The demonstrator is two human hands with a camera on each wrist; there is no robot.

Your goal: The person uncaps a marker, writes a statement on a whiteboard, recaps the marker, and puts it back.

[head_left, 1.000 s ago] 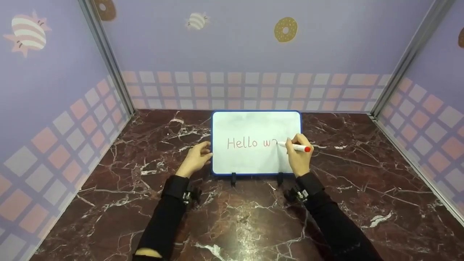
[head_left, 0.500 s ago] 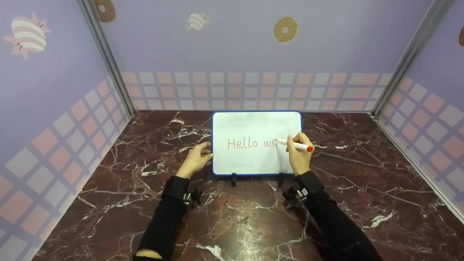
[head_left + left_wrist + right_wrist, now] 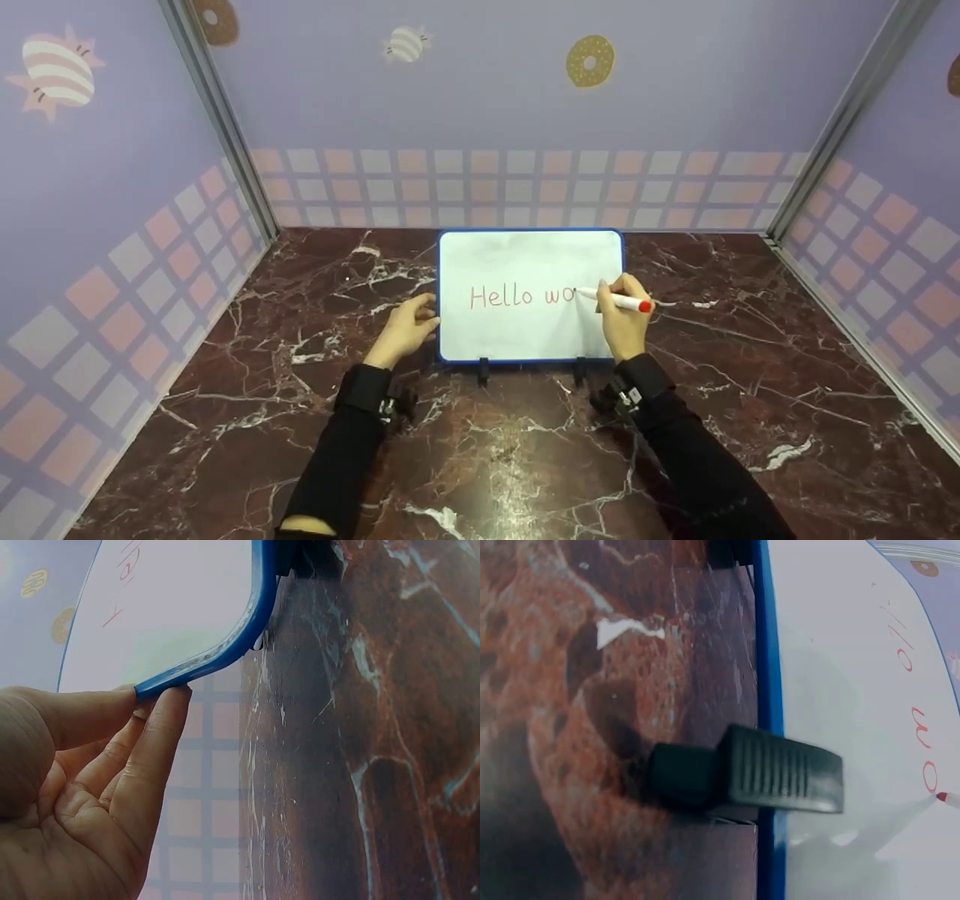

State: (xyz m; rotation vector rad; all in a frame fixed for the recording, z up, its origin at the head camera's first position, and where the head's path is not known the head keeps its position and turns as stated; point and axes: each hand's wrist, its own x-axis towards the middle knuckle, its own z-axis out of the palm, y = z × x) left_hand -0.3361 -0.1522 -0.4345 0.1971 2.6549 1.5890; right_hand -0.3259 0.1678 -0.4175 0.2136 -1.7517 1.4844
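A small whiteboard (image 3: 517, 330) with a blue frame stands propped up, bearing "Hello wo" in thin red letters. My left hand (image 3: 409, 328) pinches its left edge, with the thumb (image 3: 90, 716) at the front rim and the other fingers at the edge behind. With my right hand (image 3: 627, 319) I grip a white marker (image 3: 622, 301) with a red end, between thumb and fingers. Its red tip (image 3: 941, 796) is right at the letter o (image 3: 930, 777) in the right wrist view. The right hand itself is outside that wrist view.
Two black stand feet (image 3: 483, 370) hold the board's lower edge; one black foot (image 3: 784, 771) shows close up in the right wrist view. Beneath lies a dark red marbled table (image 3: 510, 465). Lilac walls (image 3: 495, 97) with a checked band enclose the back and sides.
The letter o has gone from a partial curve to a full loop. The marker and my right hand have shifted slightly to the right. My left hand stays at the board's edge.
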